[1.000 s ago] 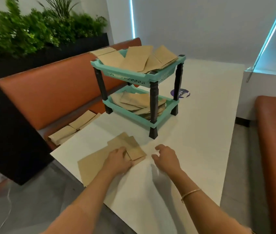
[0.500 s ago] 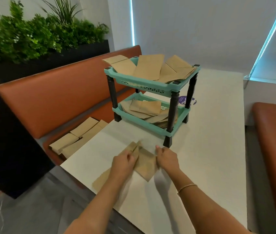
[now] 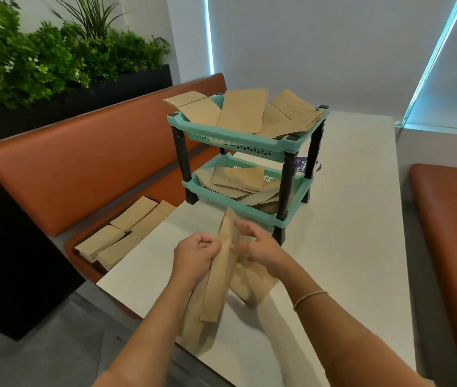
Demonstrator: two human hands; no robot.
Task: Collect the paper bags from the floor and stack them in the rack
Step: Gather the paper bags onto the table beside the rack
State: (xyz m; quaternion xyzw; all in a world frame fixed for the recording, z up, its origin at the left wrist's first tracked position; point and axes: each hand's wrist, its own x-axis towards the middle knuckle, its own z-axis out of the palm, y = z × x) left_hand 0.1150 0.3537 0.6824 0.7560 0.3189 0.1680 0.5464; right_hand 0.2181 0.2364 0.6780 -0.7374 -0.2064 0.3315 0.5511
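Both my hands hold a bunch of flat brown paper bags (image 3: 217, 286) lifted on edge above the white table (image 3: 347, 247). My left hand (image 3: 195, 255) grips the bunch from the left and my right hand (image 3: 258, 247) pinches it from the right near the top. Just beyond stands a two-tier teal rack (image 3: 238, 141) with black legs. Its top shelf carries several bags (image 3: 242, 111) fanned out over the rim, and its lower shelf (image 3: 295, 203) holds more bags (image 3: 238, 178).
More paper bags (image 3: 129, 230) lie on the orange bench seat (image 3: 87, 174) left of the table. A black planter with green plants (image 3: 40, 60) sits behind the bench. Another orange seat (image 3: 450, 219) is at the right. A purple sticker (image 3: 301, 164) shows behind the rack.
The bags lay flat on the table under my left hand a second ago. Both hands have gathered them and raised them upright. The view has moved closer to the rack.
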